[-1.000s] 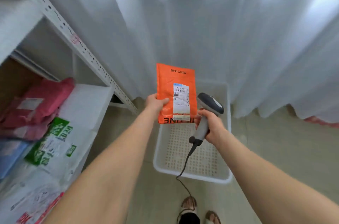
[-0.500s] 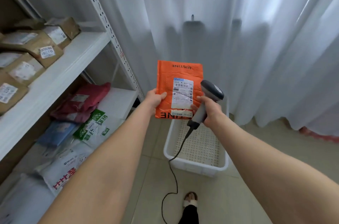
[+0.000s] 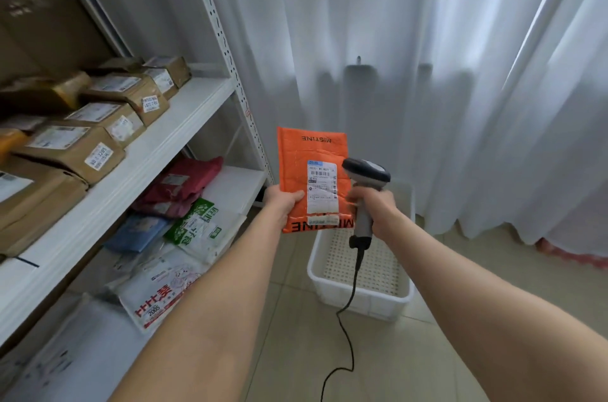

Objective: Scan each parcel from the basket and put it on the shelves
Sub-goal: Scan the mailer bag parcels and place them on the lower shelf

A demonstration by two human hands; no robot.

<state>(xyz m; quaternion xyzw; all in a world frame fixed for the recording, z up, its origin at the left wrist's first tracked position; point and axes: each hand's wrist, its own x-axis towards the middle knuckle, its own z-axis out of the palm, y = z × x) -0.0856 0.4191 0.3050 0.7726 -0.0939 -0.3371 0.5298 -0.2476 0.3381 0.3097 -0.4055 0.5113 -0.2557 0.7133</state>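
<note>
I am holding the orange parcel (image 3: 309,154) upright in the middle of the frame. My left hand (image 3: 283,205) is pinching its lower left edge, with the thumb lying across the front and the other fingers tucked behind it. Its white label (image 3: 322,191) is facing me, and the printing on the parcel is reading upside down. My right hand (image 3: 376,209) is gripping the handle of the scanner (image 3: 366,171), fingers wrapped tight around it. The scanner's head is sitting just beside the label, at the parcel's right edge. Its black cable (image 3: 348,312) is hanging down to the tiled floor (image 3: 296,352). The white basket (image 3: 362,303) is standing on the floor below my hands, at lower centre, near the pale curtain (image 3: 394,39). The shelves (image 3: 138,164) are filling the left of the frame: brown boxes (image 3: 72,145) are lying on the middle board, and soft bags (image 3: 194,230) in pink, blue, green and white are lying on the board beneath
</note>
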